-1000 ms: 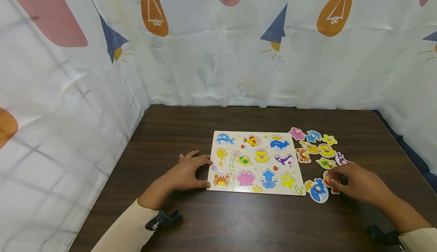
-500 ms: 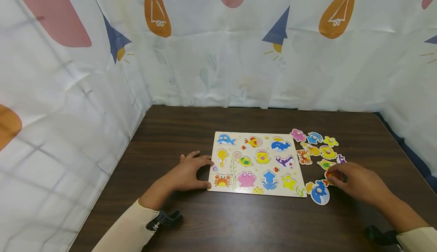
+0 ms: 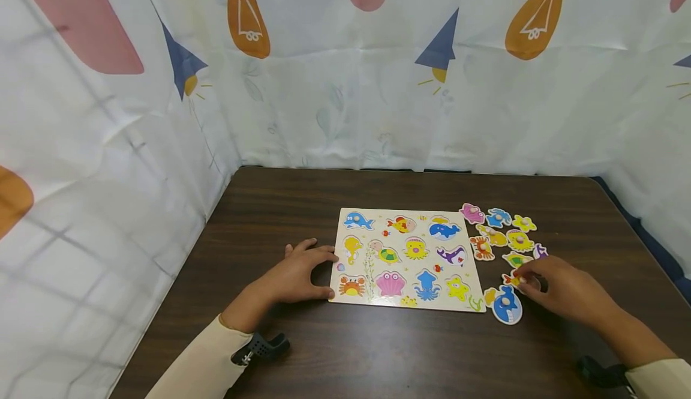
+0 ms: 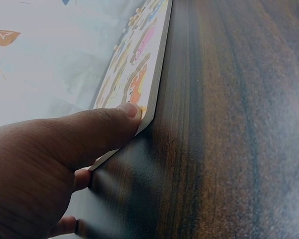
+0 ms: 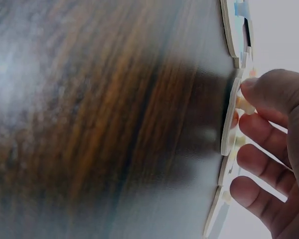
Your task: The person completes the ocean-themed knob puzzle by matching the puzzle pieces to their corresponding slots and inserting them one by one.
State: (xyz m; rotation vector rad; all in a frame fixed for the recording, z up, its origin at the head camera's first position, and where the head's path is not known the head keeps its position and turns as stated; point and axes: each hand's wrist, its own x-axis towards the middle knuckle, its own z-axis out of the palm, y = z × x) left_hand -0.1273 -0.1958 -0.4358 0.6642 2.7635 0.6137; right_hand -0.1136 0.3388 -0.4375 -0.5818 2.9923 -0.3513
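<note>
A sea-animal puzzle board (image 3: 378, 303) lies flat on the table. My left hand (image 3: 299, 273) rests at its left edge, thumb and fingers spread; in the left wrist view the thumb (image 4: 107, 124) lies on the board's near corner. Right of the board, my right hand (image 3: 567, 288) pinches a red and yellow fish puzzle piece (image 3: 510, 280), partly hidden by the fingers. Seen from the right wrist, thumb and index finger are at the knob of a piece (image 5: 230, 122) low over the table. A blue whale piece (image 3: 506, 306) lies just left of that hand.
Several knobbed pieces lie right of the board: a pink one (image 3: 472, 213), a crab (image 3: 481, 248), a yellow octopus (image 3: 519, 241), a turtle (image 3: 516, 260) and a star (image 3: 524, 223). The brown table (image 3: 410, 351) meets a patterned white curtain (image 3: 351, 111) behind.
The fish piece has turned and moved slightly left in my right hand, its tail now pointing toward the board. My left hand has stayed at the board's edge.
</note>
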